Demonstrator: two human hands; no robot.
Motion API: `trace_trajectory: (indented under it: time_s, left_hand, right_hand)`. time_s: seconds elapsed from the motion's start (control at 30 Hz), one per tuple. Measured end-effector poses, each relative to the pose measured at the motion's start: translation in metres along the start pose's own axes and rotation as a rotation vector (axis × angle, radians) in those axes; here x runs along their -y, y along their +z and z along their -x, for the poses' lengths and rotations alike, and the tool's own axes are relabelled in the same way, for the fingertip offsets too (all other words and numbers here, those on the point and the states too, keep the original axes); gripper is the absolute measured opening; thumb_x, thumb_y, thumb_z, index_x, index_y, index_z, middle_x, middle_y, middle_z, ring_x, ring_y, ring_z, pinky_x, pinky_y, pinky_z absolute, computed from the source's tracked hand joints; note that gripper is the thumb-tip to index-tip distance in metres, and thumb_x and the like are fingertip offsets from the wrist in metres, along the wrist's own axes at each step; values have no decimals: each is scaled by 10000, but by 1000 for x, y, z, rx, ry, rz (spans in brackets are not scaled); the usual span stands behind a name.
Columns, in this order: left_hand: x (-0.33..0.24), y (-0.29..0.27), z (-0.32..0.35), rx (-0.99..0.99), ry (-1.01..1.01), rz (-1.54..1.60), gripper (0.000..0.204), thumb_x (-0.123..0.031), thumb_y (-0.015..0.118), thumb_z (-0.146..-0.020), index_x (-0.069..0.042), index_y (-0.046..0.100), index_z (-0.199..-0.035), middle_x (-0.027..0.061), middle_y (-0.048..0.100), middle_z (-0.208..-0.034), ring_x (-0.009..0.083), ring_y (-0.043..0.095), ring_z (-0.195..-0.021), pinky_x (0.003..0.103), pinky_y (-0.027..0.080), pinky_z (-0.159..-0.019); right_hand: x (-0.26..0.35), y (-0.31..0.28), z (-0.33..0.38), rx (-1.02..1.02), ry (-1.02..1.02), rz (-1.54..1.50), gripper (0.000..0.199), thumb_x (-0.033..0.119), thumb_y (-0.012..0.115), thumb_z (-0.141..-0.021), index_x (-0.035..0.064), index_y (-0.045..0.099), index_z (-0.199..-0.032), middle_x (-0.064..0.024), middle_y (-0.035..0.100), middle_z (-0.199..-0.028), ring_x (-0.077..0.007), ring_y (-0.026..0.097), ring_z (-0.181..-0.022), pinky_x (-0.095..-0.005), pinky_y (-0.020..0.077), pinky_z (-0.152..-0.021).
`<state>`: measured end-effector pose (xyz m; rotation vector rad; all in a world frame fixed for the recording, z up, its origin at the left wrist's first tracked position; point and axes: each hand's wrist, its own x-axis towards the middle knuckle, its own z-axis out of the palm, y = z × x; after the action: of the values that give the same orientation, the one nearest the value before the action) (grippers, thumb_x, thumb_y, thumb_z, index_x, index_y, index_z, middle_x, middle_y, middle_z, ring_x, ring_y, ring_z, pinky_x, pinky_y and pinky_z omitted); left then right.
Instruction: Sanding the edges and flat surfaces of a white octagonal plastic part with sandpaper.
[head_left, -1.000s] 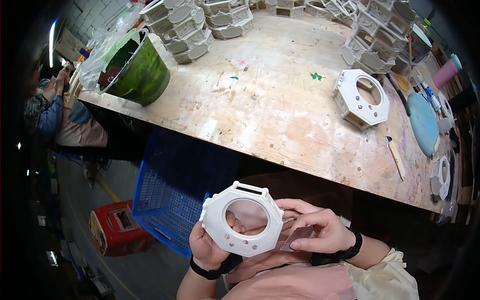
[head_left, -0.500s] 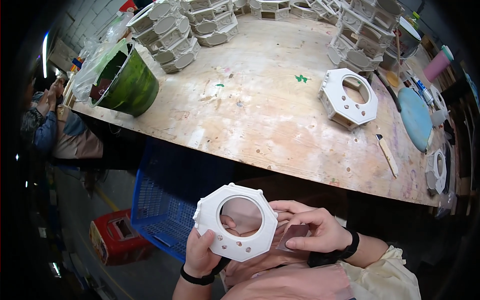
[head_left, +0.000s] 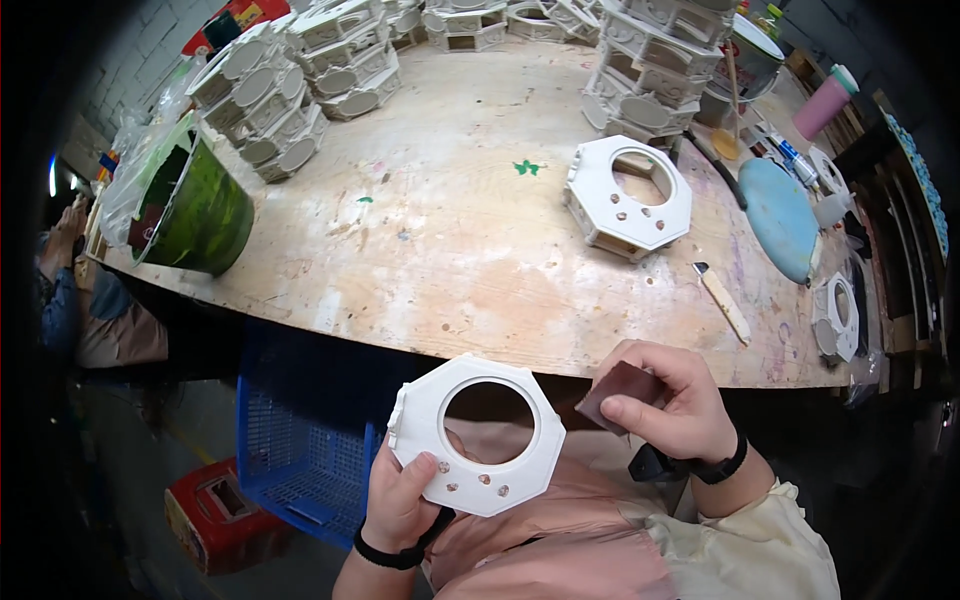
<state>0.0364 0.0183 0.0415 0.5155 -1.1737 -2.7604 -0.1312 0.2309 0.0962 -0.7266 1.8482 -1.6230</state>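
Note:
My left hand [head_left: 402,492] grips a white octagonal frame [head_left: 535,478] by its lower left side, thumb on the front face. The frame has a large round opening and several small brown-edged holes below it. To its right, apart from it, my right hand [head_left: 680,405] pinches a folded piece of brown sandpaper [head_left: 622,396] between thumb and fingers. A similar octagonal piece [head_left: 590,185] rests on the table beyond, its round opening facing up. Nearer the table's front edge lies a small knife [head_left: 722,303] with a pale handle.
Stacked white pieces [head_left: 645,75] stand along the back of the wooden table [head_left: 420,270]. A green-stained bucket [head_left: 205,215] is at left, a light blue oval pad [head_left: 780,220] at right. Below the table are a blue crate [head_left: 300,465] and a red container [head_left: 215,515]. Another person sits far left.
My right hand has moved up and away from the frame, taking the sandpaper with it. The frame stays in my left hand. The whole view has shifted to the right.

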Motion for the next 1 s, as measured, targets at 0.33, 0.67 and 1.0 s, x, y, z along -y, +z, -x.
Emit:
trace_trajectory:
  time_s: [0.33, 0.67, 1.0]
  left_hand:
    - [4, 16, -25, -47, -44, -135, 596, -160, 615, -825, 61, 328, -1298, 165, 497, -1219, 218, 508, -1115, 347, 408, -958]
    - [4, 24, -29, -103, 53, -207, 603, -254, 660, -808, 58, 384, -1244, 88, 586, -976, 145, 588, -852, 264, 485, -753]
    - [1, 29, -30, -130, 40, -217, 591, -250, 651, -813, 64, 393, -1242, 86, 581, -1005, 144, 573, -902, 265, 463, -799]
  right_hand:
    - [-1, -3, -18, 37, -138, 285, 189, 164, 668, -797, 37, 598, -920, -103, 614, -647, -213, 611, -534, -267, 453, -491]
    - [0, 4, -37, 43, -244, 412, 183, 180, 661, -803, 47, 571, -893, -118, 618, -651, -271, 610, -536, -322, 465, -473]
    - [2, -2, -32, 74, -210, 348, 187, 136, 674, -807, 23, 576, -919, -99, 633, -693, -200, 626, -588, -272, 473, -527]
